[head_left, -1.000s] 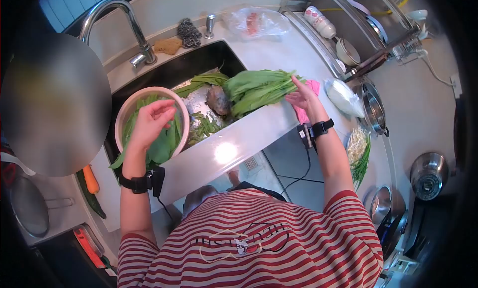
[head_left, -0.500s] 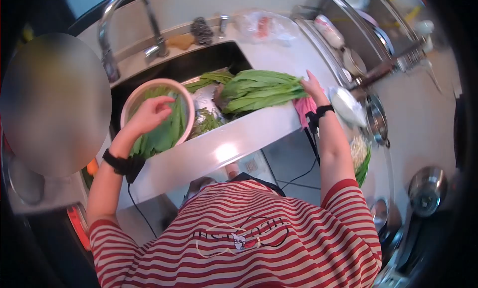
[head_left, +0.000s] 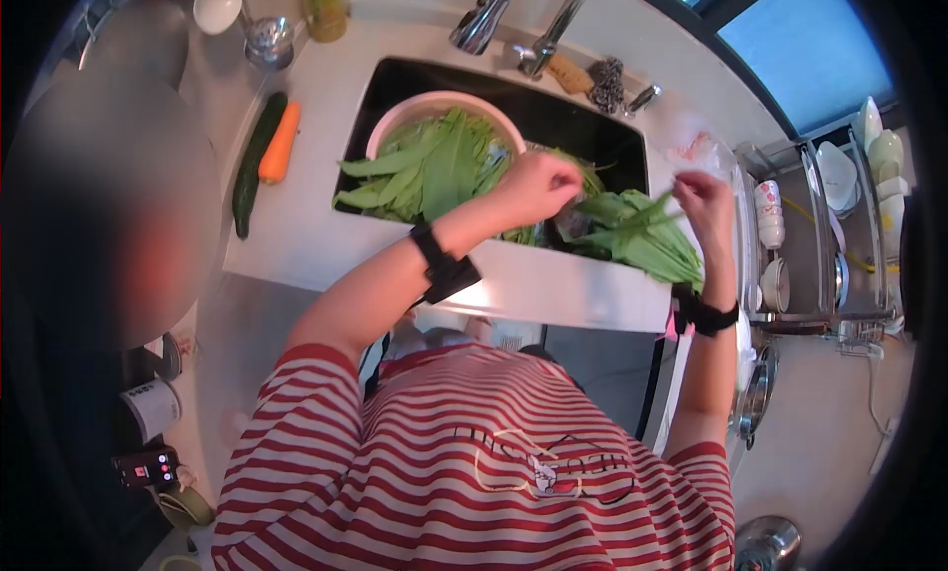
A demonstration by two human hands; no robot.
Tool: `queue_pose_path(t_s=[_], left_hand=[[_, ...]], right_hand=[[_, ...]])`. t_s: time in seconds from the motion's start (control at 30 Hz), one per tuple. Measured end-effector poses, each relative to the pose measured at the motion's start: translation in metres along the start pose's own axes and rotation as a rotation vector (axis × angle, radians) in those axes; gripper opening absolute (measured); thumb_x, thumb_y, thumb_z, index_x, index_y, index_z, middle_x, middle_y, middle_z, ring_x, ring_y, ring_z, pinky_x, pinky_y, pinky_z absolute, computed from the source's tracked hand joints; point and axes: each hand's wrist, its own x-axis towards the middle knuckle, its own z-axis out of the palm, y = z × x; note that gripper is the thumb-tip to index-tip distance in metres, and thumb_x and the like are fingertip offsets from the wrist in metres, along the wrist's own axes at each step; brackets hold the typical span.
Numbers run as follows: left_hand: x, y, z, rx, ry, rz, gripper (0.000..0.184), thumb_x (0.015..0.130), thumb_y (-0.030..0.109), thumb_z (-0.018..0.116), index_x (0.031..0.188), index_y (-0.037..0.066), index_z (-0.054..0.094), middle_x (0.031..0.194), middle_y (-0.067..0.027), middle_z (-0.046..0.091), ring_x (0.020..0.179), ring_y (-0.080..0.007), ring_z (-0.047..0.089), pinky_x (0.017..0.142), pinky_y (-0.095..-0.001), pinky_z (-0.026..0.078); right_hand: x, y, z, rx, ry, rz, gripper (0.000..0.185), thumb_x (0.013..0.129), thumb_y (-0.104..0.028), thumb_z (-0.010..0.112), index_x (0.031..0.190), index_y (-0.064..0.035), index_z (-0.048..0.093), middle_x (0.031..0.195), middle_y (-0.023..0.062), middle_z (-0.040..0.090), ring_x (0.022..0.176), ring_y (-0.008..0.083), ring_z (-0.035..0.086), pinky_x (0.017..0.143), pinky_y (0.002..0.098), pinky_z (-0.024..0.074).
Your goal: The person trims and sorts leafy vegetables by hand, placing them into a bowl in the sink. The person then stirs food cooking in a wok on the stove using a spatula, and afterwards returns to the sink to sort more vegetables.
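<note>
A bunch of long leafy greens (head_left: 647, 243) lies across the sink's right side, its leaf ends over the front rim. My right hand (head_left: 703, 204) is above it, fingers pinched on the end of one green leaf (head_left: 652, 212). That leaf slants toward my left hand (head_left: 543, 188), which is at the bunch's stem end with its fingers closed. Whatever those fingers grip is too small to make out. To the left, a pink-rimmed basin (head_left: 415, 101) stands in the dark sink (head_left: 370, 104), heaped with loose leaves (head_left: 449, 161), some hanging over its edge.
A cucumber (head_left: 257, 161) and a carrot (head_left: 280, 144) lie on the counter left of the sink. The faucet (head_left: 558, 28) rises behind it. At the right stands a dish rack (head_left: 825, 226) with bowls and cups. A blurred shape fills the far left.
My left hand has gone from over the basin to the bunch's stem end. My right hand has lifted one leaf's end from the bunch. The view has swung left.
</note>
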Motion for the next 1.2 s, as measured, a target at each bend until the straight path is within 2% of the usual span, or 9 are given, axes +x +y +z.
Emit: queue_pose_path(t_s=[0.07, 0.27, 0.37, 0.57, 0.83, 0.97, 1.07, 1.17, 1.2], left_hand=[[0.005, 0.001, 0.011, -0.068, 0.135, 0.089, 0.016, 0.070, 0.011, 0.064, 0.084, 0.003, 0.065, 0.068, -0.0082, 0.061, 0.058, -0.0157, 0.057, 0.055, -0.0271, 0.046], [-0.004, -0.008, -0.016, -0.055, 0.313, 0.107, 0.013, 0.069, 0.007, 0.066, 0.081, 0.003, 0.065, 0.066, -0.0081, 0.059, 0.056, -0.0138, 0.055, 0.053, -0.0259, 0.044], [-0.016, -0.017, -0.035, -0.141, 0.311, 0.084, 0.007, 0.070, 0.004, 0.065, 0.077, 0.001, 0.066, 0.068, -0.0074, 0.059, 0.058, -0.0126, 0.055, 0.053, -0.0238, 0.043], [-0.025, -0.024, -0.061, -0.271, 0.351, 0.159, 0.004, 0.071, -0.001, 0.062, 0.075, -0.001, 0.063, 0.070, -0.0069, 0.060, 0.059, -0.0129, 0.057, 0.054, -0.0234, 0.045], [-0.027, -0.020, -0.078, -0.583, 0.334, -0.005, 0.005, 0.078, -0.002, 0.058, 0.079, -0.002, 0.062, 0.075, -0.0027, 0.059, 0.061, -0.0071, 0.053, 0.055, -0.0190, 0.044], [-0.028, -0.022, -0.084, -0.527, 0.092, -0.163, 0.005, 0.079, 0.003, 0.059, 0.078, 0.001, 0.063, 0.069, -0.0010, 0.058, 0.059, -0.0063, 0.052, 0.052, -0.0186, 0.042], [-0.023, -0.020, -0.079, -0.664, 0.155, -0.150, 0.005, 0.080, 0.005, 0.060, 0.081, 0.001, 0.064, 0.070, -0.0014, 0.059, 0.059, -0.0064, 0.052, 0.052, -0.0201, 0.042], [-0.011, -0.022, -0.075, -0.880, 0.410, -0.208, 0.007, 0.080, 0.007, 0.060, 0.084, 0.002, 0.062, 0.075, -0.0026, 0.060, 0.062, -0.0081, 0.053, 0.055, -0.0214, 0.043], [-0.004, -0.025, -0.080, -0.990, 0.576, -0.232, 0.006, 0.080, 0.006, 0.059, 0.084, 0.002, 0.062, 0.074, -0.0025, 0.060, 0.061, -0.0087, 0.052, 0.055, -0.0215, 0.043]], right_hand=[[-0.004, -0.057, 0.033, 0.098, -0.029, -0.191, 0.011, 0.073, -0.005, 0.061, 0.083, -0.0004, 0.065, 0.070, 0.0080, 0.064, 0.062, 0.0113, 0.061, 0.058, 0.0238, 0.0467], [-0.012, -0.129, 0.098, 0.209, -0.056, -0.130, 0.010, 0.071, -0.008, 0.063, 0.079, -0.0015, 0.065, 0.067, 0.0081, 0.064, 0.060, 0.0094, 0.060, 0.057, 0.0224, 0.0470], [-0.013, -0.130, 0.115, 0.421, -0.111, -0.062, 0.008, 0.074, -0.007, 0.062, 0.079, -0.0007, 0.064, 0.067, 0.0061, 0.064, 0.062, 0.0101, 0.061, 0.057, 0.0221, 0.0467], [-0.024, -0.150, 0.125, 1.237, -0.312, 0.358, 0.010, 0.077, -0.005, 0.061, 0.087, -0.0032, 0.060, 0.079, 0.0048, 0.062, 0.068, 0.0125, 0.061, 0.059, 0.0216, 0.0492], [-0.021, -0.153, 0.146, 1.194, -0.323, 0.256, 0.010, 0.077, -0.006, 0.062, 0.086, -0.0032, 0.060, 0.075, 0.0037, 0.062, 0.065, 0.0099, 0.060, 0.055, 0.0198, 0.0472], [-0.020, -0.155, 0.134, 1.194, -0.290, 0.277, 0.009, 0.077, -0.004, 0.061, 0.086, -0.0018, 0.060, 0.073, 0.0033, 0.061, 0.063, 0.0093, 0.058, 0.054, 0.0200, 0.0467], [-0.021, -0.155, 0.145, 1.047, -0.254, 0.082, 0.007, 0.077, -0.004, 0.060, 0.083, -0.0004, 0.061, 0.071, 0.0030, 0.061, 0.061, 0.0086, 0.057, 0.054, 0.0203, 0.0457], [-0.025, -0.146, 0.165, 0.859, -0.223, -0.086, 0.007, 0.076, -0.004, 0.060, 0.080, 0.0011, 0.061, 0.070, 0.0010, 0.060, 0.060, 0.0068, 0.055, 0.053, 0.0202, 0.0441], [-0.030, -0.136, 0.177, 0.738, -0.214, -0.074, 0.008, 0.073, -0.006, 0.061, 0.078, 0.0009, 0.062, 0.066, 0.0048, 0.062, 0.058, 0.0121, 0.058, 0.054, 0.0245, 0.0455]])
